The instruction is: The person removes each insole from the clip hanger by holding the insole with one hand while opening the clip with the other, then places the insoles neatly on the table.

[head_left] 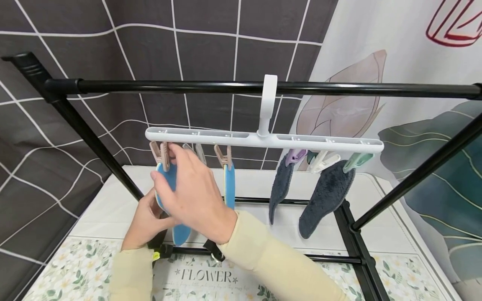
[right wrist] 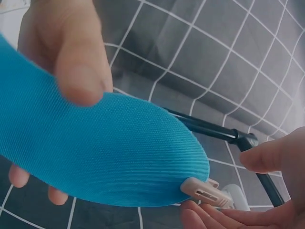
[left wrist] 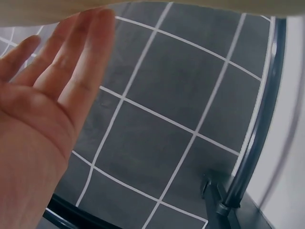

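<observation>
A blue insole (right wrist: 119, 152) hangs at the left end of a white hanger (head_left: 211, 136), its tip in a beige clip (right wrist: 207, 192). My left hand (head_left: 144, 223) holds the insole by its edges; in the right wrist view the thumb lies on its face and fingertips show below. In the left wrist view, the left hand's (left wrist: 52, 95) fingers stretch toward a pale surface. Beside the clip is my right hand (head_left: 197, 194), its fingertips against or very near it and its thumb standing apart. A second blue insole (head_left: 229, 186) hangs from another beige clip (head_left: 224, 156).
Two dark grey fuzzy insoles (head_left: 327, 196) hang at right from purple, white and green clips. The hanger's hook sits over a black rail (head_left: 169, 87) of a black rack. Behind hangs a dark gridded curtain (head_left: 211, 54). A flower-print mat (head_left: 86, 267) covers the table.
</observation>
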A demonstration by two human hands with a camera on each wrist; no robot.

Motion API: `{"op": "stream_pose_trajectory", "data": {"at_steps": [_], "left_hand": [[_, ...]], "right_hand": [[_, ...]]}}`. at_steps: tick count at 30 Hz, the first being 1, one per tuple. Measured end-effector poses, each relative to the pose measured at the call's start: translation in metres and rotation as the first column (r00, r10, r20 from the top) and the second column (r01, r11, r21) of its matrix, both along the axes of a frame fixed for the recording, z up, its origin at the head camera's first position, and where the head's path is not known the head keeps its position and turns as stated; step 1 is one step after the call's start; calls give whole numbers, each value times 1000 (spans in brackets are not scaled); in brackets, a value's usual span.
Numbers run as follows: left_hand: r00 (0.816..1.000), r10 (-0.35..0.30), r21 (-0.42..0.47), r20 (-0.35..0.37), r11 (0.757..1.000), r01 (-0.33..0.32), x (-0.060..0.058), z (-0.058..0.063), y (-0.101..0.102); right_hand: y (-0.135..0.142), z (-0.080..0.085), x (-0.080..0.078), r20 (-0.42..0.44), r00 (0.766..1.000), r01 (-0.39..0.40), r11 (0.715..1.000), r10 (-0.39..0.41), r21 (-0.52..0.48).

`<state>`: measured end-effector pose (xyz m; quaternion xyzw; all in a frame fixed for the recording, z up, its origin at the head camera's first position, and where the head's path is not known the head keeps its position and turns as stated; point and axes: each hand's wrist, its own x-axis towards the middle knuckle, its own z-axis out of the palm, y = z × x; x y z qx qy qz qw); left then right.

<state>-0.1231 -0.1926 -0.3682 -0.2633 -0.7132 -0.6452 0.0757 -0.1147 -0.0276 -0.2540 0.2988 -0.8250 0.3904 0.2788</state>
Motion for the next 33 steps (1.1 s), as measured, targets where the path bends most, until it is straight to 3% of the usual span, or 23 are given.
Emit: {"op": "stream_pose_trajectory", "data": {"at_steps": [3,6,12,21,33], "left_hand": [[995,-90,69,-53,993,94,-2,-2,-4],[989,-124,115,-74,985,132,-4,-4,-7],[996,-80,117,-37,990,84,-4,-1,-4],[999,-42,74,-9,996,42,-1,7,7],[999,16,8,-30,1000,-16,-5,-2,9]], "right_hand": [[0,1,-1,19,1000,-5,1000,6,-15],[1,2,-2,26,1000,-5,1000,5,-23],[-1,2,-4,5,1000,0,1000,0,-19],[-4,3,-9,-162,985,54,998,-55,-7],[-8,2,-14,-238,964,115,993,-118,-26]]}}
